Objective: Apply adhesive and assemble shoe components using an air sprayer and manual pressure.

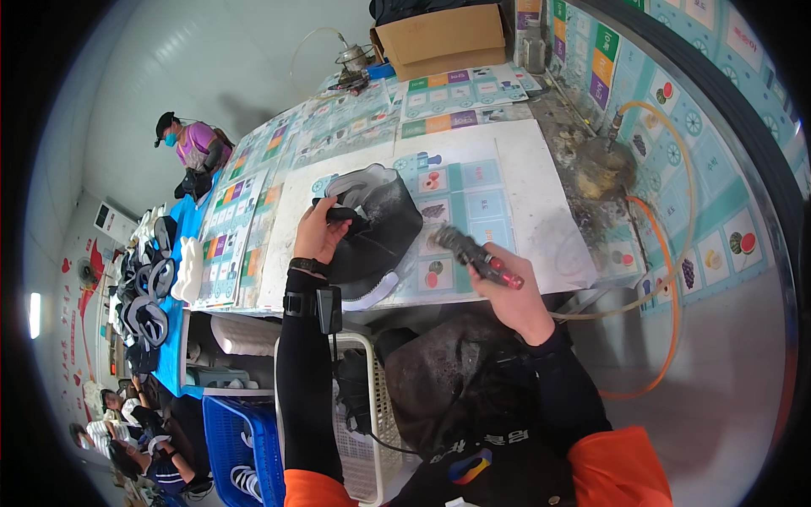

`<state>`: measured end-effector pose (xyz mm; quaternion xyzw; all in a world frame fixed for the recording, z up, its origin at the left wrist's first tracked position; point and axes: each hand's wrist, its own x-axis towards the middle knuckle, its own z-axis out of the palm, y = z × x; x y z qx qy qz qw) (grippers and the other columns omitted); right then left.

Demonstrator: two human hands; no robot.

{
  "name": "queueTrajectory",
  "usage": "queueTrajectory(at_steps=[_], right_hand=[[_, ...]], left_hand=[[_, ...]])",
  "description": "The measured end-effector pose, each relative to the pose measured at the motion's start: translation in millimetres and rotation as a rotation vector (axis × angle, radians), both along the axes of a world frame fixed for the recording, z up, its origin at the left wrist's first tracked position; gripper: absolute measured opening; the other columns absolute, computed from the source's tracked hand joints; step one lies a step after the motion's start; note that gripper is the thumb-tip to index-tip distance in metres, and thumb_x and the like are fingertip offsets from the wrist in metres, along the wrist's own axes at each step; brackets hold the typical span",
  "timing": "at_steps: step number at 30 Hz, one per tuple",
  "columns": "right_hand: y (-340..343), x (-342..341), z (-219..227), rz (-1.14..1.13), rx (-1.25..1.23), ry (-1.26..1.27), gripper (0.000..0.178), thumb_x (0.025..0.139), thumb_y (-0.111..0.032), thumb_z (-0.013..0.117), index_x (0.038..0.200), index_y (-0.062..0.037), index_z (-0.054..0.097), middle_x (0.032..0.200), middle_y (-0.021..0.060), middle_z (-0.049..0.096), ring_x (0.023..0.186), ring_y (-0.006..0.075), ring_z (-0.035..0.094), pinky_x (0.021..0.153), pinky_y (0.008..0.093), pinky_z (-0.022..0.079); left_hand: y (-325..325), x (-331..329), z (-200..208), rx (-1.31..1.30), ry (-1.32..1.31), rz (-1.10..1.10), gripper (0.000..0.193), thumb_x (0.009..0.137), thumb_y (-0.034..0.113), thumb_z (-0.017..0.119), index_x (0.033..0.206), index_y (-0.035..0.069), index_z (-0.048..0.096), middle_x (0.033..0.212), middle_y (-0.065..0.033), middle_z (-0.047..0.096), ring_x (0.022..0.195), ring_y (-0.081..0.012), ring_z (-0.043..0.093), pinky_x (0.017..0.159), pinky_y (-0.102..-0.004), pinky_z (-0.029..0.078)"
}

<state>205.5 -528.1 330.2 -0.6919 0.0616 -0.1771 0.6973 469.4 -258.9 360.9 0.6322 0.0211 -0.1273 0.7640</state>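
My left hand [317, 235] is closed, thumb and fingers gripping a black flap at the opening of a black shoe upper [372, 241]. The upper lies on the white-topped table near its front edge, with a grey padded lining and a pale toothed strip along its lower edge. To the right, my right hand [513, 291] is wrapped round a dark brush-like tool [469, 251] with red parts at its grip. The tool's tip is slightly blurred and points left toward the upper, a little apart from it.
Printed picture sheets [473, 203] cover the table [541, 160]. A grimy pot [601, 166] with a yellow hose and an orange hose [673, 329] stands right. A cardboard box [439, 42] is at the back. A white basket [365, 422] and blue crate [224, 422] sit below; other people work left.
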Motion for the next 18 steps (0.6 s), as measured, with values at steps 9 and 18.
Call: queueTrajectory(at_steps=[9,18], right_hand=[[-4,-9,-2,0.082,-0.082,0.084,0.015,0.083,-0.006,0.067,0.096,0.0011,0.064,0.075,0.0174,0.062,0.066,0.0303,0.057,0.068,0.0349,0.048],[-7,-11,-7,-0.003,-0.148,0.102,0.014,0.082,-0.006,0.065,0.094,0.0012,0.065,0.075,0.0198,0.062,0.066,0.0325,0.056,0.067,0.0368,0.048]], left_hand=[[3,2,-1,-0.002,0.007,-0.007,0.023,0.096,0.021,0.071,0.108,0.002,0.064,0.088,-0.0101,0.069,0.075,-0.0228,0.069,0.063,-0.0309,0.057],[6,1,3,0.003,0.006,0.009,0.021,0.096,0.019,0.070,0.107,0.002,0.063,0.090,-0.0109,0.068,0.072,-0.0233,0.069,0.063,-0.0313,0.057]])
